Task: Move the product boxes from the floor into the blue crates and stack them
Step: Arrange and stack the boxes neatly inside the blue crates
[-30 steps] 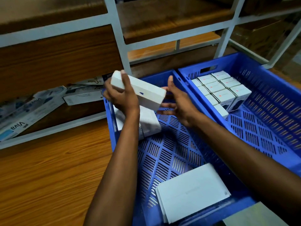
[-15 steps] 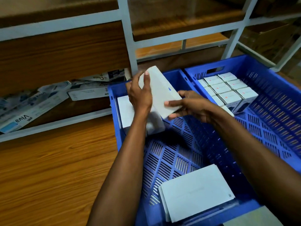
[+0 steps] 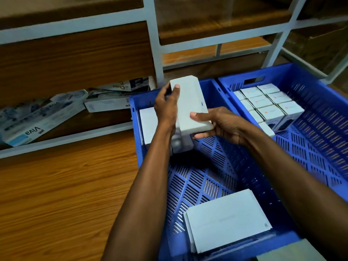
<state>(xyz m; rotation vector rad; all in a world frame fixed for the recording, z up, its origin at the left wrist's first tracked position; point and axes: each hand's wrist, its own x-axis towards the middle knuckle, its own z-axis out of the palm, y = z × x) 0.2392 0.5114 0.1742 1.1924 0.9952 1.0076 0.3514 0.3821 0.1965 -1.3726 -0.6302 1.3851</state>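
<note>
Box (image 3: 190, 104) is in the air over the far-left corner of the crate (image 3: 212, 178). It's tilted, long axis running away from the person, far end higher. Left hand (image 3: 166, 108) grips its far left edge, thumb on the top face. Right hand (image 3: 220, 123) pinches the near end, thumb over, fingers under. Stack (image 3: 148, 125) of white boxes sits just below and left, in that corner; can't tell if they touch. My read: level it, line the axis up with the stack, lower. Left hand is nearer the stack, so it likely clears first. Second crate (image 3: 320, 102) on the right holds small boxes (image 3: 267, 102); flat boxes (image 3: 227, 219) lie at the near end.
</note>
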